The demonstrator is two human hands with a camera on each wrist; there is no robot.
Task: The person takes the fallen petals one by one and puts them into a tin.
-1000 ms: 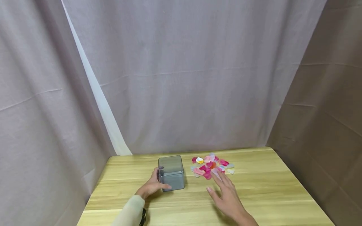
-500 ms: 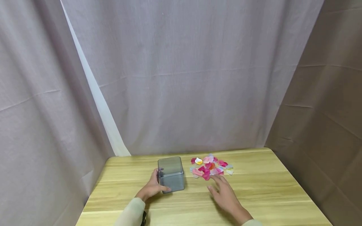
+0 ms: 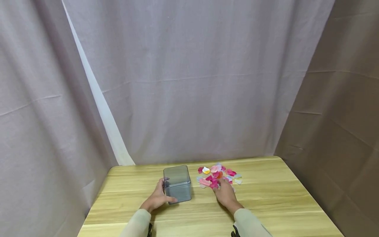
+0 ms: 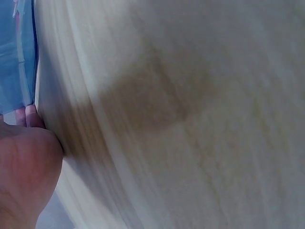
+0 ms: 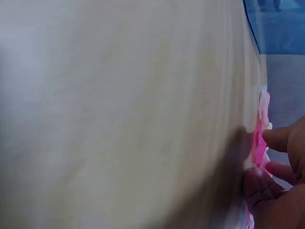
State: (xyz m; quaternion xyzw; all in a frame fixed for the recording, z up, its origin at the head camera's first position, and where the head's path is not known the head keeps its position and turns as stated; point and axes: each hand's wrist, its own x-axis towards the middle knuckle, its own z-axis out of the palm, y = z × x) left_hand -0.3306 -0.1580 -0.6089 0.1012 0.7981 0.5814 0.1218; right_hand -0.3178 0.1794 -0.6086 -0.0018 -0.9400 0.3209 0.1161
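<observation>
- Head view, nearest first: two pale sleeves [image 3: 250, 223] come in from the bottom, with something dark [image 3: 149, 229] showing beside each cuff.
- The left hand [image 3: 156, 199] lies toward the left edge of the tabletop [image 3: 201, 215]. Its grip is spread to the width of a box [image 3: 179, 191] and has hold of it, thumb on the near face and fingers round the left side.
- The right hand [image 3: 226, 194] reaches in from the near side, right of the middle, fingers bent downward. Its fingertips are at the petals; the grip is narrow (I cannot tell whether a petal is pinched in it, even from the right wrist view).
- The box, see-through and smoky grey, sits a little left of the tabletop's middle, nearer the far edge.
- The petals [image 3: 219, 175] lie in a loose, overlapping scatter right of the box and apart from it, toward the far edge: pink, magenta, orange, pale blue, and white with yellow.
- Beyond the far edge hangs a grey-mauve curtain [image 3: 195, 98], with a white strip [image 3: 96, 92] slanting down to near the far left corner.
</observation>
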